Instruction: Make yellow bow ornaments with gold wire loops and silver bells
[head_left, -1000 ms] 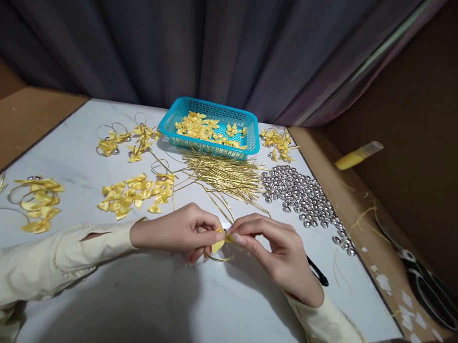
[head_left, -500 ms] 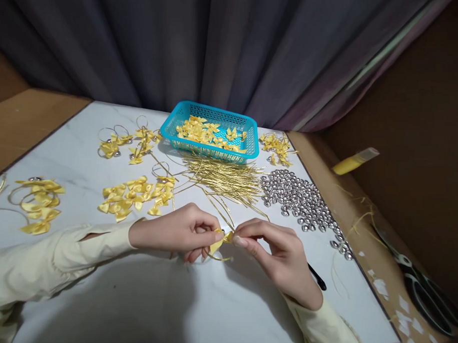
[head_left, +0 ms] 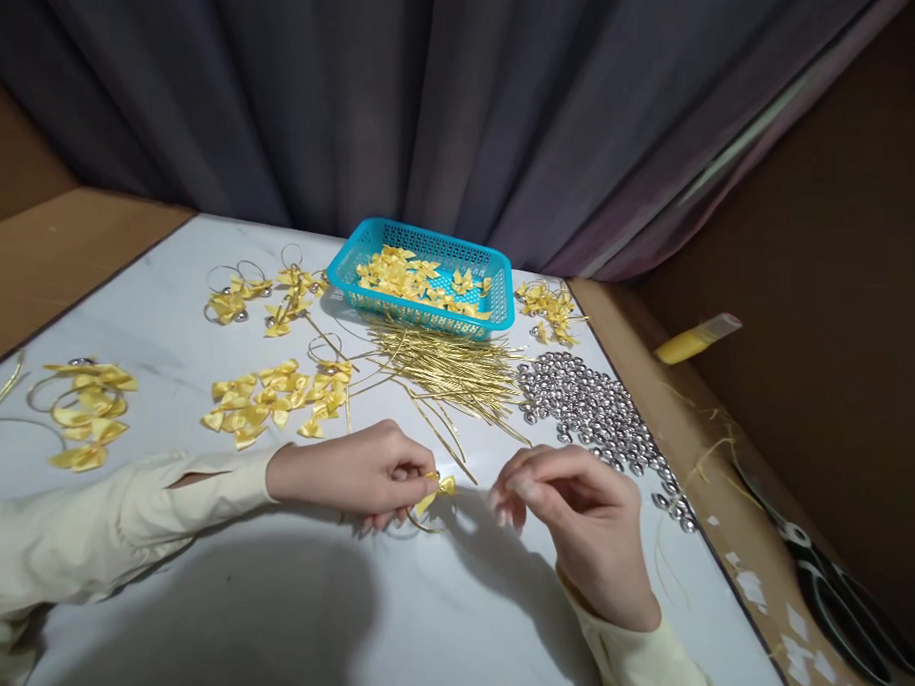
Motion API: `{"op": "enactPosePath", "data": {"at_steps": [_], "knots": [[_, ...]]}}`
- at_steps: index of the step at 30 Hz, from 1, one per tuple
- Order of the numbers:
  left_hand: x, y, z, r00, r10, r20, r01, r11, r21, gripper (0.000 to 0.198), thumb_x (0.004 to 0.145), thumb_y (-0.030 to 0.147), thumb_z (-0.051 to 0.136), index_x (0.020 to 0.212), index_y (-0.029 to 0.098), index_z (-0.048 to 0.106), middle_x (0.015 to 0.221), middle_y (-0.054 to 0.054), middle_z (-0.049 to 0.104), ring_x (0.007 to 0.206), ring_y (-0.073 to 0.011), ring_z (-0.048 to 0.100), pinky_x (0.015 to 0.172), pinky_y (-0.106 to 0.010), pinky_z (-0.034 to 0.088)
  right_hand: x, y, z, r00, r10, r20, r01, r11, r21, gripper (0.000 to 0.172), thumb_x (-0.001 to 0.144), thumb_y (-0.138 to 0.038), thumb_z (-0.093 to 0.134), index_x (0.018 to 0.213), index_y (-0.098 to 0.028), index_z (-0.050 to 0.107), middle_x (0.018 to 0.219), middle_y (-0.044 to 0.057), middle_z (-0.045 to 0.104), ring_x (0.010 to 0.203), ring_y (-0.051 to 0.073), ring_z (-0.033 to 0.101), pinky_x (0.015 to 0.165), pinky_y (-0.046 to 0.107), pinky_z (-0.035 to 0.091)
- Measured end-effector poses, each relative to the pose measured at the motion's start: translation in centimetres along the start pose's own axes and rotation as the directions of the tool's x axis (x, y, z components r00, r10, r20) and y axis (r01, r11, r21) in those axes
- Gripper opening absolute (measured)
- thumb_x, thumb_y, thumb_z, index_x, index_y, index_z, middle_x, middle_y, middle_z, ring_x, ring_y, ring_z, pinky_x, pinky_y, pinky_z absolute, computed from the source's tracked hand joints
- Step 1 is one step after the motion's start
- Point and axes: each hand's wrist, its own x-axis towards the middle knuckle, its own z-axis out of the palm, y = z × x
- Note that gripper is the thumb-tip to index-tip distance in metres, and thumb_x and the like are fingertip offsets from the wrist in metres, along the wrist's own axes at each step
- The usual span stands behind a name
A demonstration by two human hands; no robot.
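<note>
**Yellow bow (head_left: 447, 485) held low over the table in a left-hand pinch**

From where I stand, the left hand (head_left: 364, 474) has thumb and fingers closed on one side of the bow, the other side poking out toward the right. A thin gold loop (head_left: 426, 528) curves out just below it. The right hand (head_left: 595, 528) is apart from the bow, its fingers curled and drawn narrow; the tips are blurred, so I cannot tell whether anything is between them.

Both work above a white tabletop (head_left: 453, 633). Just beyond the hands lies a heap of gold wires (head_left: 450, 371), and behind that a blue basket (head_left: 510, 296) with more bows inside. Silver beads (head_left: 587, 404) spread to the right of the wires. Over on the left, a cluster of loose yellow bows (head_left: 268, 398) rests on the white surface. Black-handled scissors (head_left: 822, 580) lie past the right edge, near some white scraps (head_left: 798, 623).
</note>
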Motion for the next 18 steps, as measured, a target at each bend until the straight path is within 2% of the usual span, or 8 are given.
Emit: {"op": "enactPosePath", "data": {"at_steps": [3, 5, 6, 8, 10, 12, 15, 18], "knots": [[-0.1, 0.2, -0.1, 0.999, 0.013, -0.035, -0.013, 1.0, 0.004, 0.026, 0.086, 0.026, 0.043, 0.063, 0.016, 0.049, 0.043, 0.005, 0.049, 0.036, -0.0066, 0.049, 0.04, -0.014, 0.039, -0.2, -0.2, 0.2, 0.997, 0.065, 0.04, -0.065, 0.998, 0.008, 0.026, 0.086, -0.008, 0.054, 0.103, -0.027, 0.055, 0.071, -0.001, 0.067, 0.048, 0.007, 0.056, 0.044, 0.019, 0.045], [-0.2, 0.4, -0.2, 0.999, 0.014, -0.043, -0.015, 1.0, -0.009, 0.026, 0.086, 0.026, 0.043, 0.063, 0.016, 0.048, 0.043, 0.006, 0.049, 0.035, -0.0066, 0.049, 0.039, -0.014, 0.039, -0.3, -0.2, 0.3, 0.999, 0.032, 0.0, -0.032, 0.997, -0.066, 0.034, 0.088, -0.007, 0.049, 0.112, -0.031, 0.046, 0.075, -0.002, 0.065, 0.042, 0.005, 0.049, 0.04, 0.018, 0.04], [-0.3, 0.6, -0.3, 0.999, 0.019, -0.049, -0.02, 1.0, -0.013, 0.026, 0.086, 0.026, 0.043, 0.063, 0.016, 0.048, 0.044, 0.006, 0.049, 0.036, -0.0065, 0.048, 0.038, -0.014, 0.039, -0.2, -0.1, 0.4, 1.0, -0.021, 0.006, 0.021, 0.989, -0.143, 0.033, 0.088, -0.006, 0.046, 0.11, -0.031, 0.046, 0.078, -0.002, 0.063, 0.043, 0.005, 0.047, 0.04, 0.019, 0.039], [-0.4, 1.1, -0.4, 0.997, 0.036, -0.068, -0.036, 0.999, -0.004, 0.028, 0.087, 0.027, 0.042, 0.062, 0.016, 0.048, 0.044, 0.005, 0.048, 0.036, -0.0066, 0.048, 0.038, -0.014, 0.038, -0.1, 0.0, 0.5, 0.989, -0.103, 0.104, 0.133, 0.93, -0.342, 0.029, 0.088, -0.005, 0.04, 0.102, -0.027, 0.052, 0.084, 0.001, 0.06, 0.052, 0.007, 0.05, 0.048, 0.022, 0.042], [-0.5, 1.5, -0.6, 0.995, 0.05, -0.085, -0.048, 0.999, 0.024, 0.029, 0.088, 0.027, 0.041, 0.062, 0.016, 0.048, 0.045, 0.005, 0.048, 0.037, -0.0066, 0.048, 0.038, -0.014, 0.038, 0.0, 0.0, 0.6, 0.975, -0.113, 0.19, 0.197, 0.839, -0.507, 0.029, 0.087, -0.003, 0.037, 0.098, -0.022, 0.057, 0.087, 0.005, 0.058, 0.068, 0.011, 0.056, 0.06, 0.026, 0.046], [-0.6, 1.8, -0.9, 0.99, 0.087, -0.108, -0.075, 0.991, 0.109, 0.029, 0.089, 0.026, 0.04, 0.062, 0.015, 0.048, 0.045, 0.005, 0.047, 0.038, -0.0064, 0.048, 0.042, -0.015, 0.038, 0.3, 0.1, 0.8, 0.98, -0.087, 0.18, 0.18, 0.778, -0.602, 0.025, 0.087, -0.005, 0.039, 0.098, -0.018, 0.058, 0.087, 0.006, 0.058, 0.076, 0.014, 0.056, 0.064, 0.027, 0.047], [-0.7, 1.8, -1.1, 0.969, 0.195, -0.149, -0.14, 0.938, 0.319, 0.031, 0.089, 0.023, 0.042, 0.06, 0.015, 0.049, 0.048, 0.004, 0.05, 0.044, -0.0062, 0.048, 0.048, -0.016, 0.037, 0.6, 0.4, 1.2, 0.994, -0.027, 0.11, 0.092, 0.757, -0.647, 0.014, 0.086, -0.013, 0.048, 0.096, -0.016, 0.058, 0.083, 0.005, 0.059, 0.068, 0.012, 0.056, 0.058, 0.024, 0.047], [-0.7, 1.6, -1.3, 0.97, 0.203, -0.132, -0.147, 0.927, 0.345, 0.033, 0.092, 0.026, 0.038, 0.064, 0.014, 0.053, 0.053, 0.002, 0.055, 0.048, -0.0068, 0.052, 0.05, -0.015, 0.037, 0.8, 1.0, 1.4, 0.998, 0.003, 0.06, 0.036, 0.765, -0.644, 0.007, 0.084, -0.019, 0.055, 0.087, -0.016, 0.059, 0.079, 0.004, 0.06, 0.066, 0.012, 0.057, 0.055, 0.022, 0.049]]}}
